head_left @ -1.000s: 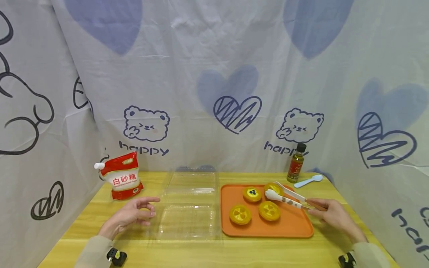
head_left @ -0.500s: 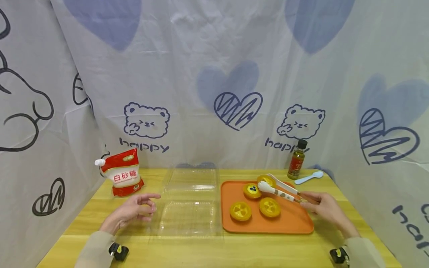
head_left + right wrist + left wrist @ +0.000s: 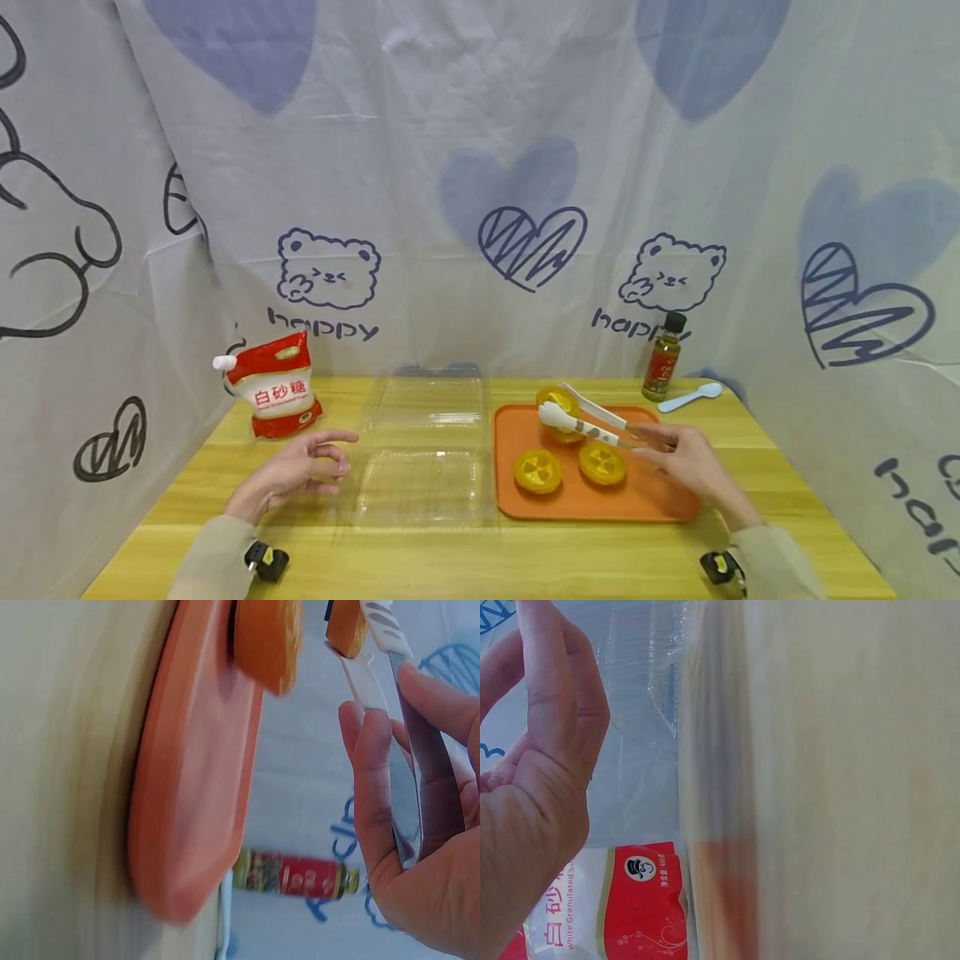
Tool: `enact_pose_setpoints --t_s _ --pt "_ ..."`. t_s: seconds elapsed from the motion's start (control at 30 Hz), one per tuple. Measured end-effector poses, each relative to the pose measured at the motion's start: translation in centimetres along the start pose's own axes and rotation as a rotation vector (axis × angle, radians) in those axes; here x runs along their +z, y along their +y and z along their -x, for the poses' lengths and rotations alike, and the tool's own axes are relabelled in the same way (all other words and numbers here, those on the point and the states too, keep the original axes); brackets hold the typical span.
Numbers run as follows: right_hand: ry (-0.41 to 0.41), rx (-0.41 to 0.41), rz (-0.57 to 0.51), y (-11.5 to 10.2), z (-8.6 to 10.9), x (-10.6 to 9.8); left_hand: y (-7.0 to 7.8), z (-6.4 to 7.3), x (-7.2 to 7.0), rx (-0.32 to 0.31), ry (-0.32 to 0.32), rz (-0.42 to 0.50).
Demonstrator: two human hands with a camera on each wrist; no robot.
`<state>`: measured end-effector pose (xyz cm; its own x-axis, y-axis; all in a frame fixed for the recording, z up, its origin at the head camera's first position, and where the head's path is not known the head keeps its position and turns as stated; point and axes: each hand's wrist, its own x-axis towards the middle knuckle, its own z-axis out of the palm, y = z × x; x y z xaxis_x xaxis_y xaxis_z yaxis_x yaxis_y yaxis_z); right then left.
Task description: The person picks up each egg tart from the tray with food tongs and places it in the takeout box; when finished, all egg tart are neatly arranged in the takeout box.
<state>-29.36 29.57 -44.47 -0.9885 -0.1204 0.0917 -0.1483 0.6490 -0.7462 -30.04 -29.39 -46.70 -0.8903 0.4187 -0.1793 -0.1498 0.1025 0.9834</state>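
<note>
Right hand (image 3: 688, 460) grips tongs (image 3: 588, 429) holding a tart (image 3: 347, 628); left hand (image 3: 300, 467) loose; at tabletop's (image 3: 420, 571) ten o'clock, bag (image 3: 279, 387) reads "White Granulated Sugar".

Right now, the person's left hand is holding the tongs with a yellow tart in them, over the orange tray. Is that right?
Not quite: the hand is wrong. The head view shows the right hand holding the tongs with a yellow tart in them, over the orange tray.
</note>
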Motion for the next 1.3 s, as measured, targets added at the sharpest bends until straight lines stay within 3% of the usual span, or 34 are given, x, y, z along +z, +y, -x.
enact_pose_setpoints --t_s 0.33,0.87,1.1,1.3 --pt "-0.013 0.009 -0.093 -1.7 -0.7 2.4 0.0 -0.2 -0.1 -0.004 -0.014 -0.003" --pt "-0.018 -0.098 -0.035 -3.8 -1.4 5.3 0.1 -0.1 -0.1 0.002 -0.024 -0.009" --pt "-0.009 -0.078 -0.030 -4.9 -1.5 6.2 0.2 0.0 0.0 -0.004 -0.010 -0.010" --pt "-0.026 -0.052 -0.086 -5.9 -1.6 7.1 0.2 0.0 0.0 0.003 -0.006 -0.012"
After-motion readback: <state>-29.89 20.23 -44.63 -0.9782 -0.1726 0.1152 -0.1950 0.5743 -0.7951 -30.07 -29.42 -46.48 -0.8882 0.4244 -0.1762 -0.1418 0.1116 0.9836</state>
